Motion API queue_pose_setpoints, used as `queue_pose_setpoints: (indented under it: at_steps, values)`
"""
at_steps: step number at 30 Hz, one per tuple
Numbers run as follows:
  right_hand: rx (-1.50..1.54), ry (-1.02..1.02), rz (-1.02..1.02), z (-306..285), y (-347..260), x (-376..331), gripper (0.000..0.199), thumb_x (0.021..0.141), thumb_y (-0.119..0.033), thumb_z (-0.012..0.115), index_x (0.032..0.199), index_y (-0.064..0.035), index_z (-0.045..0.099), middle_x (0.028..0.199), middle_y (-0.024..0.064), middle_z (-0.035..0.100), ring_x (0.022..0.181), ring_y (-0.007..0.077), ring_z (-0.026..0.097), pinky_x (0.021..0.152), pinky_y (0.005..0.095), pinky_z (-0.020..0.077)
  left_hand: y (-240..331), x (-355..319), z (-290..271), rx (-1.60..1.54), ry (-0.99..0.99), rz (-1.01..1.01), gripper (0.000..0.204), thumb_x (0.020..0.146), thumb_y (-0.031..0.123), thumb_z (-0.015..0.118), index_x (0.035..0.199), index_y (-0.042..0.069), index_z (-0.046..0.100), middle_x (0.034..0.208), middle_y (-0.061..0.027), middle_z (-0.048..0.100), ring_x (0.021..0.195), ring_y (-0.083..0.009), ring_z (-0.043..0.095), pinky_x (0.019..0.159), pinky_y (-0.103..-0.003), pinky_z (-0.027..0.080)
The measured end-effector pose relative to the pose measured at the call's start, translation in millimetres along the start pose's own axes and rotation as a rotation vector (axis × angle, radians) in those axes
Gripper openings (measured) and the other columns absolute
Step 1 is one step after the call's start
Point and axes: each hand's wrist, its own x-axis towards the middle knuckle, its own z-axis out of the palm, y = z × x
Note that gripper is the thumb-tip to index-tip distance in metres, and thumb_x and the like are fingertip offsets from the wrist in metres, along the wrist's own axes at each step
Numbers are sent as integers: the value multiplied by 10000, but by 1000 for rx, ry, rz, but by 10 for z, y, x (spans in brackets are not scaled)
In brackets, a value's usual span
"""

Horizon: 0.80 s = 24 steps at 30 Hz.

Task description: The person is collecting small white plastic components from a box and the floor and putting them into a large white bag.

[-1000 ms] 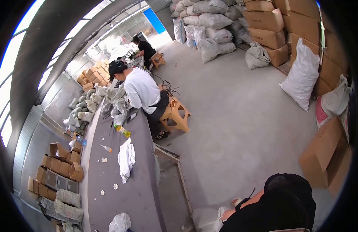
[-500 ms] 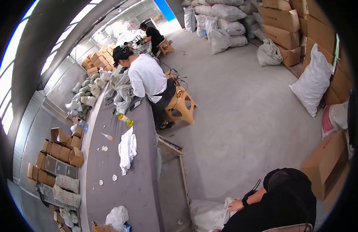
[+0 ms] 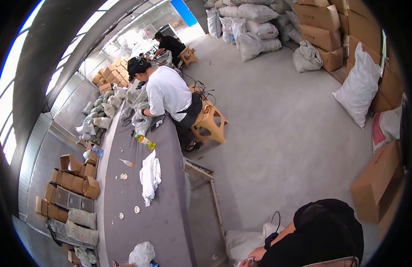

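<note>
At the lower edge, my right hand (image 3: 258,255) comes down from a black sleeve, with a dark band (image 3: 271,240) round the wrist. Its fingers are mostly cut off or hidden. Close beside it shows a bit of skin, seemingly the fingertips of my left hand (image 3: 244,263); the rest lies outside the picture. A small pale spot appears between the two hands, too small to name. Just behind them slumps a white sack (image 3: 241,244), partly covered by my right arm. A thin black loop (image 3: 276,218) rises beyond my wrist.
A long grey-covered table (image 3: 166,231) on the left bears a white cloth (image 3: 150,178), a yellow-green bottle (image 3: 145,141) and a crumpled plastic bag (image 3: 142,253). One co-worker (image 3: 169,91) sits alongside it, another farther off. Cartons (image 3: 377,182) and sacks (image 3: 359,86) line the right.
My right hand has left the top of the white sack and come down toward the lower edge, beside the other fingertips. The view has shifted slightly. The nearer co-worker's forearm now shows.
</note>
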Motion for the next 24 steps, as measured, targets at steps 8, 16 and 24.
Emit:
queue_pose_setpoints:
  at_steps: [8, 16, 24]
  values:
    - [-201, -61, 23, -109, 161, 144, 333, 709, -251, 469, 928, -33, 592, 855, 153, 609, 803, 260, 572, 709, 360, 424, -407, -80, -259, -68, -37, 29, 421, 839, 324, 435, 1071, -19, 510, 904, -215, 583, 828, -393, 530, 742, -413, 407]
    - [-26, -40, 238, -71, -228, 203, 445, 740, -399, 494, 931, -8, 584, 848, 151, 609, 803, 249, 566, 700, 350, 420, -872, -165, -175, -196, -138, 115, 419, 837, 326, 438, 1066, -16, 515, 878, -211, 594, 802, -396, 540, 723, -417, 415]
    - [-107, -26, 555, 265, -90, 368, 560, 701, -499, 541, 970, -10, 591, 910, 142, 613, 839, 245, 579, 733, 360, 436, -1964, -447, -397, -200, 22, 337, 437, 805, 383, 474, 1025, 11, 541, 680, -150, 617, 610, -390, 560, 586, -444, 422]
